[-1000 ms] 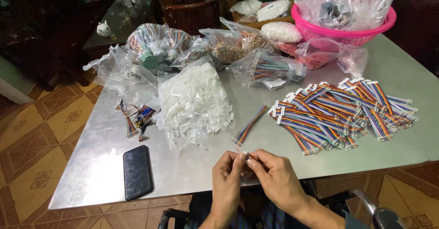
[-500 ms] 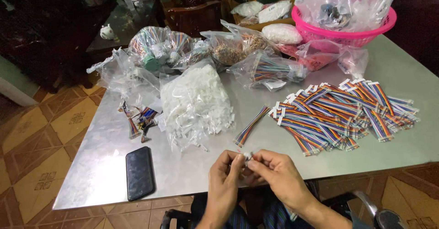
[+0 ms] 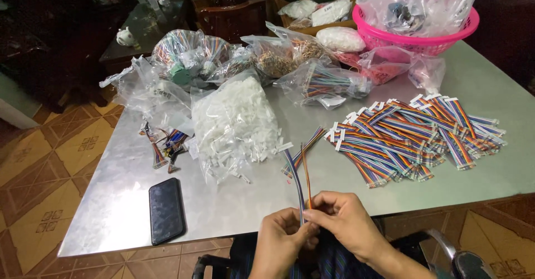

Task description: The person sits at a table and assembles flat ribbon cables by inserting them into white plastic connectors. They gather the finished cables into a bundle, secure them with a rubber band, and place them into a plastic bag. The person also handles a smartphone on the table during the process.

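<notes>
My left hand (image 3: 283,240) and my right hand (image 3: 344,222) meet at the table's near edge. Together they pinch the near end of a rainbow ribbon cable (image 3: 301,170) that rises from my fingers and splits into two strands. Its far end carries a white connector near the bag of white plastic connectors (image 3: 234,124). A big pile of finished rainbow cables with white ends (image 3: 415,134) lies to the right of my hands.
A black phone (image 3: 166,209) lies at the near left on the metal table (image 3: 117,201). Loose cable scraps (image 3: 166,145), several clear bags of parts (image 3: 278,56) and a pink basket (image 3: 418,34) sit further back. Dark wooden chairs stand beyond.
The cable, which lay flat on the table between my hands and the bag, is now lifted and stands up from my fingers, split into two strands.
</notes>
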